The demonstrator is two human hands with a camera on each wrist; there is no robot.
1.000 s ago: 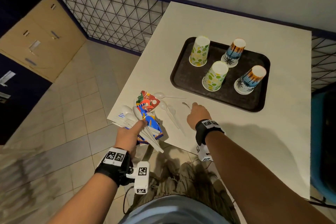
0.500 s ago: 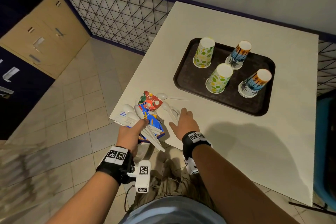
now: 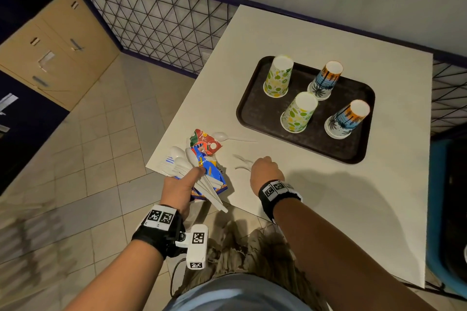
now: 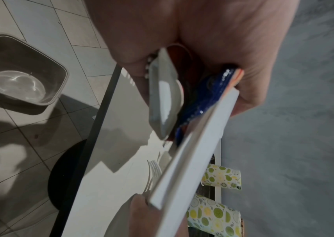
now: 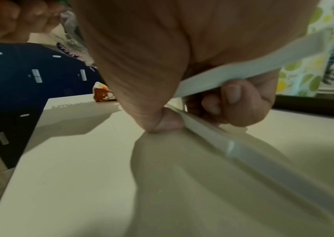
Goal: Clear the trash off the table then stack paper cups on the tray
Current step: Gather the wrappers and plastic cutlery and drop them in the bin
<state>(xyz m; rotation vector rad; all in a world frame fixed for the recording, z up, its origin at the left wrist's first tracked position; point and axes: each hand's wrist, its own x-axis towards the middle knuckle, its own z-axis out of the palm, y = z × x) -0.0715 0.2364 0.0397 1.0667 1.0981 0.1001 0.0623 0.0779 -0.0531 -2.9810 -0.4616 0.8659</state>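
My left hand (image 3: pixel 182 184) grips a bundle of trash (image 3: pixel 202 159), white plastic cutlery and bright wrappers, over the table's near left corner. My right hand (image 3: pixel 265 169) rests on the white table (image 3: pixel 328 209) just right of it. Its fingers (image 5: pixel 231 97) curl round white plastic cutlery (image 5: pixel 243 70), which is blurred in the head view. One white spoon (image 3: pixel 222 136) lies loose on the table beyond both hands. A dark tray (image 3: pixel 257 113) further back carries several upside-down paper cups, green-patterned (image 3: pixel 278 81) (image 3: pixel 299 113) and blue-orange (image 3: pixel 324 82) (image 3: pixel 346 120).
A grey bin (image 4: pixel 19 70) stands on the tiled floor left of the table. A wire mesh fence (image 3: pixel 151 20) runs behind the table's left side. A wall is at the back. Something blue (image 3: pixel 439 209) stands by the table's right edge.
My right hand came back from near the tray, spread flat over the cutlery on the table, and has now curled round it. The left hand and its bundle have barely moved.
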